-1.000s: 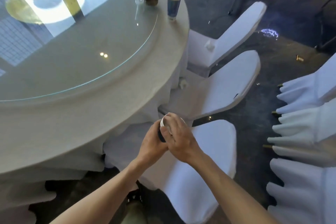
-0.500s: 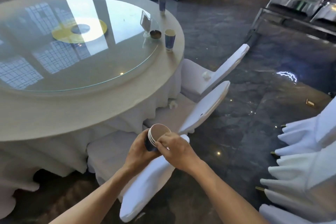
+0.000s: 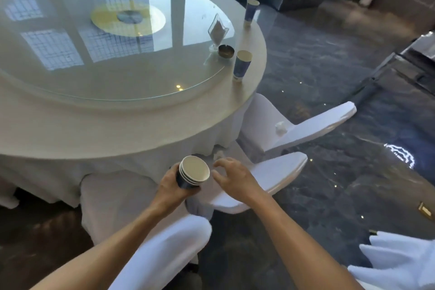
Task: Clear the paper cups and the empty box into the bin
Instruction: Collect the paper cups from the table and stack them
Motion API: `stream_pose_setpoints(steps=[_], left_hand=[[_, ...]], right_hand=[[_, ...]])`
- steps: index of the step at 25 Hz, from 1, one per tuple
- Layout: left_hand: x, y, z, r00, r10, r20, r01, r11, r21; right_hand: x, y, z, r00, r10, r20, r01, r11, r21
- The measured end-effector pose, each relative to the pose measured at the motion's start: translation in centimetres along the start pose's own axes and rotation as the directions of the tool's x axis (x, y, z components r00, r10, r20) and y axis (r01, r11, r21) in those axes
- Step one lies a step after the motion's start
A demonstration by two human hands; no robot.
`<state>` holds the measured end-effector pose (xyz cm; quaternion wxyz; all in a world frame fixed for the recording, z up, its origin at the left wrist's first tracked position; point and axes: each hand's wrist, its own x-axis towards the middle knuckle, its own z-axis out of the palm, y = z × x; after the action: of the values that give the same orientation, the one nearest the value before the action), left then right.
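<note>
Left hand point(image 3: 173, 186) clenching nested cup stack point(image 3: 193, 175), 3 rims showing, below table's near edge. Right hand point(image 3: 235, 178) hovering just beside stack, fingers spread, gripping nothing. 2 cups point(image 3: 242, 66) point(image 3: 251, 12) standing at table's point(image 3: 141, 129) right edge. Risk: loosely nested stack slipping apart during next reach. Box, bin not showing.

A single wide-angle view from the person's head looks forward and down. It stands close over both forearms, which enter from the bottom edge, and faces the near right edge of the round surface point(image 3: 131, 129). The far edge curves away toward the windows at top; dark floor point(image 3: 329, 77) fills the right side.
</note>
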<state>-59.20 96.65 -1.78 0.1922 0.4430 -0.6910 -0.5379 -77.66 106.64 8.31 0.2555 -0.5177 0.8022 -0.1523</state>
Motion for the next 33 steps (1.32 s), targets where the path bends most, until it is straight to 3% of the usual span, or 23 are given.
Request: stream_pose_setpoints(steps=[9,13,17,23,29,33], left_hand=[[6.9,3.3,7.6,0.975,-0.17,-0.146,0.172,0.985,0.002],[7.7,3.7,12.5,0.912,-0.259,-0.318,0.265,0.964,-0.023],[8.3,3.8,16.5,0.853,-0.363,-0.375,0.361,0.929,-0.08],[11.4,-0.4,19.9,0.782,-0.468,-0.411,0.431,0.883,-0.184],[14.8,-8.6,21.2,0.787,-0.51,-0.347,0.465,0.86,-0.211],[15.4,-11.8,22.1,0.786,-0.542,-0.297,0.505,0.84,-0.199]], right_hand=[[12.8,12.7,-3.2,0.978,-0.001,0.208,0.037,0.984,-0.172],[18.5,18.4,-2.5,0.915,0.002,0.405,0.099,0.968,-0.23],[21.7,22.5,-0.8,0.847,-0.037,0.531,0.2,0.946,-0.254],[27.7,26.2,5.8,0.763,-0.116,0.636,0.345,0.905,-0.249],[34.6,30.3,16.4,0.69,-0.111,0.715,0.5,0.788,-0.359],[35.6,33.0,20.9,0.726,-0.084,0.682,0.517,0.721,-0.462]])
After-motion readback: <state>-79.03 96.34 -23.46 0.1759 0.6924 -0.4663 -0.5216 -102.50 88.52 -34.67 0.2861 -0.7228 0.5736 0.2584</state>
